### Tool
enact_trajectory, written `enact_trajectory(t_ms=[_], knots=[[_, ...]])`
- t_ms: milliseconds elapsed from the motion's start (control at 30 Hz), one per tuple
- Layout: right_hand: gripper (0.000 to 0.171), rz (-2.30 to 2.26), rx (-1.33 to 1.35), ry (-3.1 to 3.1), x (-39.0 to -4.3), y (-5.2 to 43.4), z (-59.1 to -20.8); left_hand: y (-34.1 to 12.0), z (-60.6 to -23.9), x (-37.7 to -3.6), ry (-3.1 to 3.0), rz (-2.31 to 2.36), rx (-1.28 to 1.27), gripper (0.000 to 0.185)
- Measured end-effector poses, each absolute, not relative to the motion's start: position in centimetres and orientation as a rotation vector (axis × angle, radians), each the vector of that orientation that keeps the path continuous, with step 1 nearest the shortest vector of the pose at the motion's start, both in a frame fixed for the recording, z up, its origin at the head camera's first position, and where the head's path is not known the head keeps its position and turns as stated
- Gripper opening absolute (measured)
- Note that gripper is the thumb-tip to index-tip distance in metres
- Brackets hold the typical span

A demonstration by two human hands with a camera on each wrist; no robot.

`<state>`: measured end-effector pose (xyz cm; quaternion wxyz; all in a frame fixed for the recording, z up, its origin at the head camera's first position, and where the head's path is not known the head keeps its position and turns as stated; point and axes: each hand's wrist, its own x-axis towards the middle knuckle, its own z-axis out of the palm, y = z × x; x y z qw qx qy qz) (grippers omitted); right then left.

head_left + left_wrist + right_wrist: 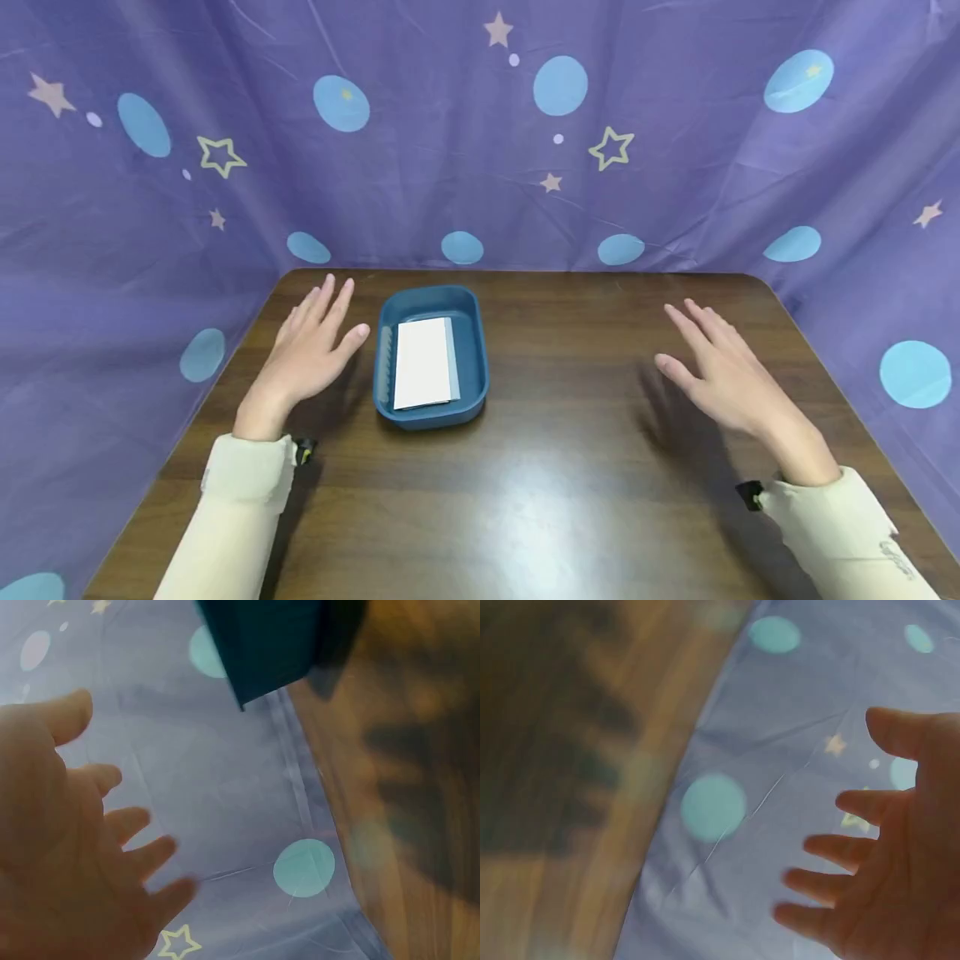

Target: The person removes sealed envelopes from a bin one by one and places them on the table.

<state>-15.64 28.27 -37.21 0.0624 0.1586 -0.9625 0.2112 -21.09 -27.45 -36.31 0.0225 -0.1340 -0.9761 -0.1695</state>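
Note:
A blue rectangular tray (472, 400) with raised walls stands left of the middle of the table; its corner (270, 660) also shows at the top of the left wrist view. Inside lies a flat white rectangular piece (422, 362) with a pale blue strip (453, 358) along its right side. A greyish ridged strip (385, 365) runs along the tray's left inner wall. My left hand (303, 350) hovers just left of the tray, fingers extended, holding nothing. Far to the right my right hand (727, 375) is above the table, fingers spread, touching nothing.
The brown wooden table (570, 467) has rounded far corners and reflects a bright patch of light near the front. A purple curtain (450, 142) with stars and blue ovals hangs behind and at both sides. Dark bands (303, 452) sit at the cream sleeve cuffs.

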Motion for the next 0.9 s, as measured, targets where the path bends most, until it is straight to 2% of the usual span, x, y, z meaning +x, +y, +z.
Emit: enact_trajectory(t_ms=[200, 467, 733, 900], knots=[[0.068, 0.933, 0.551, -2.904, -17.8, 23.9, -34.6, -27.6, -35.2, -22.4, -3.061, -0.826, -0.432, 0.081], [0.063, 1.318, 0.609, -2.843, -21.4, 17.7, -34.2, -27.6, -36.1, -24.7, -3.039, -1.035, -0.413, 0.073], [0.063, 1.648, 0.518, -2.874, -23.5, 12.3, -36.9, -27.3, -38.0, -25.5, -3.121, -1.498, -0.261, 0.076], [0.062, 1.847, 0.426, -2.904, -23.7, 9.7, -39.3, -26.8, -38.7, -25.5, -3.117, -1.689, -0.230, 0.067]])
